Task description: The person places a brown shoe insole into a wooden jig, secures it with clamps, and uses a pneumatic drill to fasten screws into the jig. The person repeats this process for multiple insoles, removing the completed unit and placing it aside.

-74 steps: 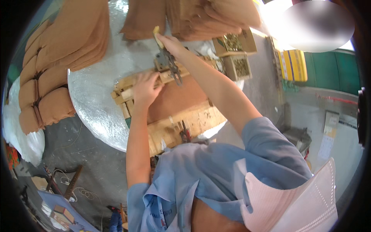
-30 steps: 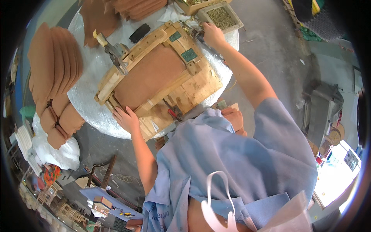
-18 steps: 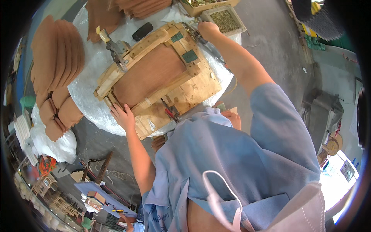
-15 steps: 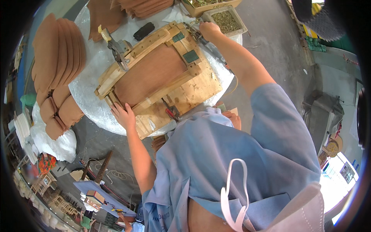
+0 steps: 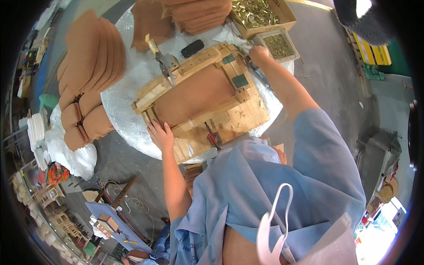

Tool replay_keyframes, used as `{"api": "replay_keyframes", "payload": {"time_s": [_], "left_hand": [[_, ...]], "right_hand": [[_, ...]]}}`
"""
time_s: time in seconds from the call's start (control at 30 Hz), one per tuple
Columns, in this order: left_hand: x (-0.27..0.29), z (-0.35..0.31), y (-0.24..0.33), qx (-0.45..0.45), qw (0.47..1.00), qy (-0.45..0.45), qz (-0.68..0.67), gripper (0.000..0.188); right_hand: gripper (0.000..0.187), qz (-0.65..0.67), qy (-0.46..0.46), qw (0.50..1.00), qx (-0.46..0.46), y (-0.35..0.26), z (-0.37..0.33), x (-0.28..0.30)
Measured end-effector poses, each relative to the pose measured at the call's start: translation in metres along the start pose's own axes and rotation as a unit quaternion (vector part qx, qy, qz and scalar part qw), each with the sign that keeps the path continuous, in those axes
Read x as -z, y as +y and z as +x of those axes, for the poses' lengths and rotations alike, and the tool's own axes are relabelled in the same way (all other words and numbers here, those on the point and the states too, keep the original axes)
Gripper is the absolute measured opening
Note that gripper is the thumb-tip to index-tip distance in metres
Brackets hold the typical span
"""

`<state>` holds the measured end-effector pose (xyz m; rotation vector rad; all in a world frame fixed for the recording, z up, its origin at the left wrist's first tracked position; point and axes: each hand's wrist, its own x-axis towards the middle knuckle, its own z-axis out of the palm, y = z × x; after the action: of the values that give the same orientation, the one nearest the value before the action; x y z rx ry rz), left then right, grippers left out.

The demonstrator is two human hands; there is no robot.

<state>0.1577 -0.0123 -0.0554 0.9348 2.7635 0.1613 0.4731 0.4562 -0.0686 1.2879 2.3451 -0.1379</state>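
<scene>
A wooden frame jig [image 5: 194, 124] lies on a plywood board [image 5: 247, 117], with a brown curved panel [image 5: 196, 96] set inside it. My left hand [image 5: 162, 136] rests with fingers spread on the jig's near left corner. At the far right end my right hand [image 5: 259, 56] is closed in a fist beside grey metal hardware [image 5: 244, 54]; what it grips is hidden. A toggle clamp [image 5: 164, 66] with a yellowish handle stands upright on the far rail. Another clamp, red-handled [image 5: 213, 137], sits on the board's near side. Green pads [image 5: 240, 81] lie on the jig's right end.
Brown panels stand stacked at the left [image 5: 95, 53] and far side [image 5: 198, 13] of the plastic-wrapped round table [image 5: 128, 117]. A tray of small fasteners [image 5: 278, 46] and a cardboard box of metal parts [image 5: 269, 24] stand far right. A black object [image 5: 192, 47] lies behind the jig.
The view has shifted, so the table and jig appear farther right. Both hands keep the same places on the jig, and more of the cardboard box shows.
</scene>
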Motion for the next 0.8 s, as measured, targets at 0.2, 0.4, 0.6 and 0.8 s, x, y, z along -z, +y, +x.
{"api": "replay_keyframes", "payload": {"time_s": [0.2,0.4,0.6,0.8], "left_hand": [[0.000,-0.003,0.006,-0.003,1.000,0.004,-0.003,0.074],[-0.002,-0.005,0.003,-0.008,1.000,0.018,0.001,0.074],[0.000,-0.002,0.005,-0.025,0.999,0.033,0.011,0.073],[0.001,-0.003,0.008,-0.014,1.000,0.022,0.013,0.073]], "right_hand": [[0.021,0.011,0.014,1.000,0.003,0.012,-0.008,-0.002],[0.022,0.017,0.026,0.999,0.010,0.012,-0.023,0.003],[0.023,0.025,0.015,0.999,-0.046,0.007,-0.006,-0.006],[0.022,0.038,0.021,0.998,-0.044,0.009,-0.011,-0.002]]}}
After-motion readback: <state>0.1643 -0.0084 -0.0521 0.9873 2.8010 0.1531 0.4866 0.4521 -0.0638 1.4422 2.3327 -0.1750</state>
